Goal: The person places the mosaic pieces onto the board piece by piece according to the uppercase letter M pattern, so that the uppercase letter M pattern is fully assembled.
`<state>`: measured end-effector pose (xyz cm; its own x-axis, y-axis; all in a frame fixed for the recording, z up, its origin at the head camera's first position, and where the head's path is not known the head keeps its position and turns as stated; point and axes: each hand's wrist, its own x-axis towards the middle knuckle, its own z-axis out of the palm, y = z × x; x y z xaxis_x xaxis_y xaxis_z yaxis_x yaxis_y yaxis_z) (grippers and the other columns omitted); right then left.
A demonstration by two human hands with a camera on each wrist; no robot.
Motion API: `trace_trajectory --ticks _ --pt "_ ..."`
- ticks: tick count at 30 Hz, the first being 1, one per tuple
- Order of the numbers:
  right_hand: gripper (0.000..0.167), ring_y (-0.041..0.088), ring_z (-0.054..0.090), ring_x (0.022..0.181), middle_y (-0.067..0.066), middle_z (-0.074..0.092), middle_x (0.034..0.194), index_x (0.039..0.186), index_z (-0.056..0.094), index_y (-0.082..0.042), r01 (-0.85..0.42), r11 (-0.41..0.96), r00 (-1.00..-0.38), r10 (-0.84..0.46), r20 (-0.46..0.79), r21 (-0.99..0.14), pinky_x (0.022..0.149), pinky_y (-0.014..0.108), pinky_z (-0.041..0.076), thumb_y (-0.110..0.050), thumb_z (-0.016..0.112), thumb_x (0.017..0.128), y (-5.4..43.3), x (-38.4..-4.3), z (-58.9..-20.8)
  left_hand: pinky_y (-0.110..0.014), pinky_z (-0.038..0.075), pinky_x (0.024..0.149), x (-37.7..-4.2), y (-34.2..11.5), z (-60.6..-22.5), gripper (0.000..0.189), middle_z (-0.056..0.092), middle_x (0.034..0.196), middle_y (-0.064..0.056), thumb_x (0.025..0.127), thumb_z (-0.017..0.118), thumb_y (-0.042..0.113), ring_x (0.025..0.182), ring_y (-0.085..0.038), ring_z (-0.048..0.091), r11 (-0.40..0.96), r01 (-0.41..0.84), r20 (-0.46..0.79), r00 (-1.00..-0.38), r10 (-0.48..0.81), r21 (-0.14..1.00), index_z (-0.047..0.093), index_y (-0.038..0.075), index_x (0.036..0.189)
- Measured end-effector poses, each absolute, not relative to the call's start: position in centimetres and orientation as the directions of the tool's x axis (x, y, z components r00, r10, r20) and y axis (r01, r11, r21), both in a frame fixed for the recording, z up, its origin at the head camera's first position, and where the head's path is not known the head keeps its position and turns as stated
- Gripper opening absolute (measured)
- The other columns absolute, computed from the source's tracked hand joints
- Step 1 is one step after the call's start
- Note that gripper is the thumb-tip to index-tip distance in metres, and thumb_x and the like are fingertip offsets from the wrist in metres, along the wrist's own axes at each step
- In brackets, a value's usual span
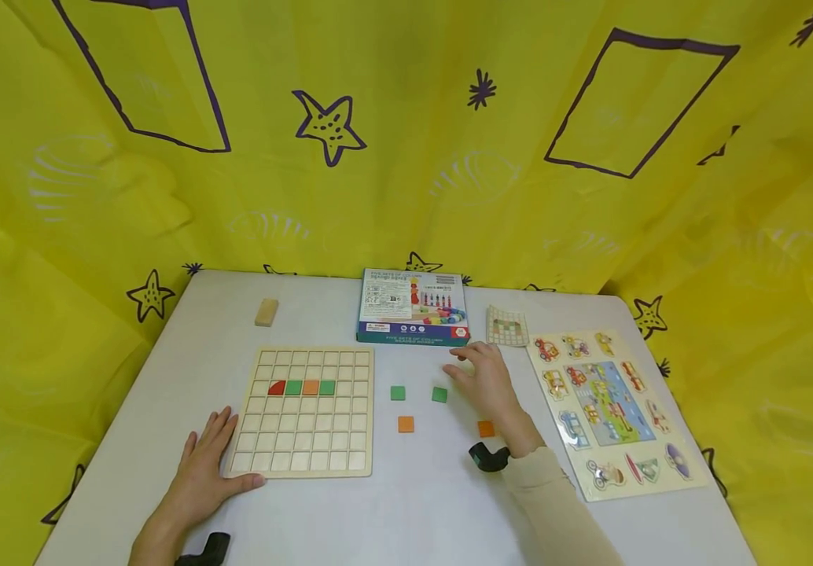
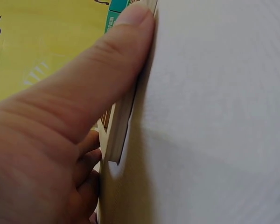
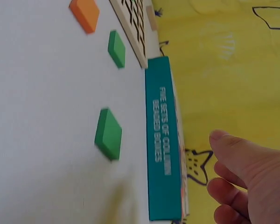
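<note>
A wooden grid board (image 1: pixel 300 440) lies on the table. One row holds a red piece with a curved edge (image 1: pixel 277 387), a green tile (image 1: pixel 294 387), an orange tile (image 1: pixel 310 387) and another green tile. My left hand (image 1: pixel 200 473) rests at the board's near left corner, thumb (image 2: pixel 116 51) along the near edge, fingers by the left side. To the right of the board lie two loose green tiles (image 1: pixel 397 393) and two orange tiles (image 1: pixel 406 424). Above the table, near the farther-right green tile (image 3: pixel 109 135), my right hand (image 1: pixel 489 385) hovers with loosely bent fingers and nothing in them.
At the back stands a flat green-edged box (image 1: pixel 413 308), with a patterned card (image 1: pixel 508 326) to its right. A vehicle picture puzzle (image 1: pixel 622 472) lies at the right. A small wooden block (image 1: pixel 266 312) sits at the back left. Yellow cloth (image 1: pixel 392 204) hangs behind the table.
</note>
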<state>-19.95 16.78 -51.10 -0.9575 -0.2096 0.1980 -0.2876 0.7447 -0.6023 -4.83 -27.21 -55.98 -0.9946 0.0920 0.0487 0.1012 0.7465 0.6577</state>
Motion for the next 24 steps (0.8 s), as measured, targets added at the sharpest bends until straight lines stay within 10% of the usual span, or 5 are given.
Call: trace_trajectory --ticks 24 --pt "0.035 0.027 0.048 0.096 0.008 0.063 0.099 0.114 0.071 -0.002 -0.172 0.803 -0.984 -0.113 0.137 -0.571 0.080 0.039 0.042 -0.026 0.074 0.089 22.2 -19.9 -52.9 -0.054 -0.010 0.113 -4.9 -27.0 -55.7 0.114 0.020 0.154 -0.031 0.068 0.085 0.048 0.144 -0.044 0.006 0.750 0.093 0.041 -0.995 0.088 0.655 0.028 -0.014 0.146"
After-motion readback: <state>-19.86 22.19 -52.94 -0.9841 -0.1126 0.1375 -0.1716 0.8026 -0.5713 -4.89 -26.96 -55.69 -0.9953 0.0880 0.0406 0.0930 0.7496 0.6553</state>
